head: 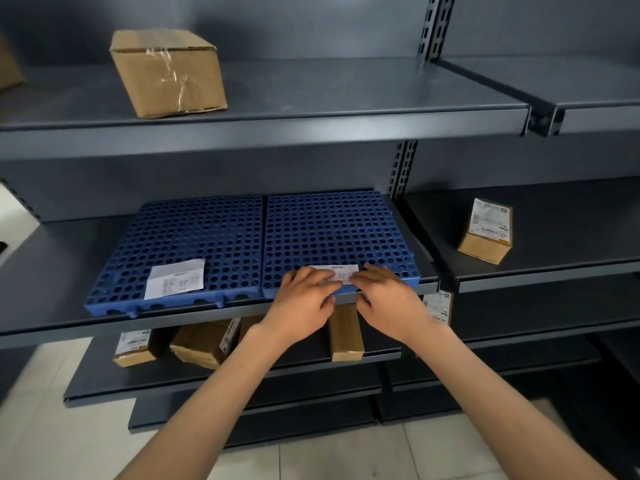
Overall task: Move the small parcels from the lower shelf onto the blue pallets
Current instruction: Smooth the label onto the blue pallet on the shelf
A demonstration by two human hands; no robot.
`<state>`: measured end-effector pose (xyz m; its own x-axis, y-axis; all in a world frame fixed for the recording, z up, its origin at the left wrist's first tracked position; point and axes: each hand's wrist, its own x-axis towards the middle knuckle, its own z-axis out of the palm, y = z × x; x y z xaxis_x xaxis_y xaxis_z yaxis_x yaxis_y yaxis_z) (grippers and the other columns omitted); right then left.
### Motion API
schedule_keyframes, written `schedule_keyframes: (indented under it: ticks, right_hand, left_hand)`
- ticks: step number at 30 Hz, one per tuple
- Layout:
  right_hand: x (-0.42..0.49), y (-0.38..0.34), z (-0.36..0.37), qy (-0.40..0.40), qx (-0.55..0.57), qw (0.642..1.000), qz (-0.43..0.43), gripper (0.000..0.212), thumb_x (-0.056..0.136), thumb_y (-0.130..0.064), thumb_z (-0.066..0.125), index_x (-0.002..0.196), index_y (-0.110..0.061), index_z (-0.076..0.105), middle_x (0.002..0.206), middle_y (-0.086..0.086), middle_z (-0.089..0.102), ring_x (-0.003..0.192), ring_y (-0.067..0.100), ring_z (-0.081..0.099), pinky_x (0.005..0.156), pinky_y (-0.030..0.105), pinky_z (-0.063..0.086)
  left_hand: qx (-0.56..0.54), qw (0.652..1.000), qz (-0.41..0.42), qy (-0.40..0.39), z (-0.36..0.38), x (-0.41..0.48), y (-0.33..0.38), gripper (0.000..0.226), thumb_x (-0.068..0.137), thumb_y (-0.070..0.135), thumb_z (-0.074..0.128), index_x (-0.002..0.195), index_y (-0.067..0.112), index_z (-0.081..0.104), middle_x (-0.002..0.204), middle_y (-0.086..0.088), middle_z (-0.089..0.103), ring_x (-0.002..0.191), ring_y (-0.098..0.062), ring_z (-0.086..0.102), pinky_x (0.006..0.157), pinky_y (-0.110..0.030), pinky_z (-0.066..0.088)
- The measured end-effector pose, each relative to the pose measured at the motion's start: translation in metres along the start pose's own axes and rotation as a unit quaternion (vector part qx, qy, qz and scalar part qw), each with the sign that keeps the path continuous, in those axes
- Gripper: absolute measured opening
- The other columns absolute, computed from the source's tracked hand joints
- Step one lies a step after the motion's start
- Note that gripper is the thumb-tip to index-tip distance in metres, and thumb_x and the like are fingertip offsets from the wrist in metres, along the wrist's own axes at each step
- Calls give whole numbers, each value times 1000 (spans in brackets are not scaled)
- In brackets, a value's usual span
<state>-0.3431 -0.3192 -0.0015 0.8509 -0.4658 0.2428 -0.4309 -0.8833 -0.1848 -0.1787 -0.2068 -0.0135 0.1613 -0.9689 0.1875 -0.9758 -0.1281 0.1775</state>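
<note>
Head view finds both grips at the front edge of the right pallet (332,230), and no parcel is in hand yet. Our left grip (304,299) and right grip (384,296) lie side by side with fingers fairly straight and flat. The fingertips press a white slip (341,270) onto the pallet's perforated top, and neither grip is curled round anything.

We judge the step in hand to be seating that slip before loading starts. To do it well, we should press evenly from both sides so the paper lies flat. It should also stay close to the front edge, where it will be readable once parcels sit behind it. The push should go downward rather than forward, so the pallet does not slide back on its shelf.

The parcels wait on the lower shelf (242,375) beneath the grips:
- One parcel (346,337) stands just under and between our wrists.
- Two more (204,344) (133,348) lie to the left, below the left grip.
- Another (438,306) is partly hidden behind the right wrist.

The left pallet (194,237), just left of the left grip, carries only its own slip (175,278). Both pallets look ready for loading.
</note>
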Motion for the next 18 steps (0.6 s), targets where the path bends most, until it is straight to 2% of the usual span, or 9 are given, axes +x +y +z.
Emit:
schedule_keyframes:
  ticks: [3,8,18]
  right_hand:
    - [1,1,-2,15,-7,1000,-11,31,86,-12,55,113,-10,68,114,5,69,117,23,58,101,34,45]
    - [5,0,0,36,-3,999,-6,26,85,-12,59,108,-9,71,112,4,67,108,25,61,90,34,51]
    - [6,0,-2,57,-2,998,-7,28,83,-11,63,110,-11,72,116,3,67,108,24,63,89,34,52]
  left_hand:
    - [-13,1000,5,8,1,-1,0,38,94,29,51,132,28,57,141,6,51,127,-21,40,102,-40,29]
    - [-14,1000,4,8,1,3,0,39,95,29,49,133,27,56,142,7,50,127,-21,38,98,-38,29]
    - [-22,999,10,25,-5,4,1,39,96,28,48,135,27,55,142,8,50,128,-20,38,97,-36,28]
